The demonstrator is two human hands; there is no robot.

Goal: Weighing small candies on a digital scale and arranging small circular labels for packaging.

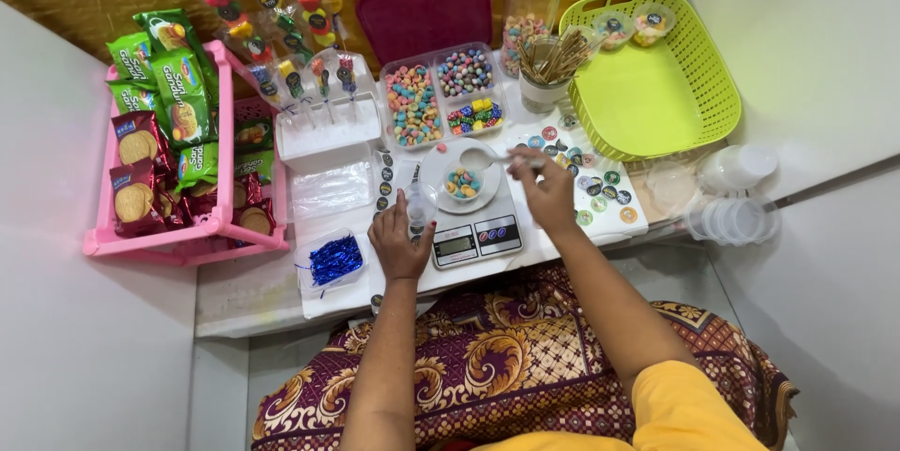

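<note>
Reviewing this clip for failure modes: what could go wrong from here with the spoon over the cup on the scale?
1. The right hand holds a white spoon over the small candy cup; candies could miss the cup and land on the white dish or roll off.
2. The left hand rests by the digital scale; touching it might skew the reading.
3. The right forearm lies over the round stickers and could smear or shift them.

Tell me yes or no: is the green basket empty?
No, two small filled cups sit in the far corner of the green basket.
</note>
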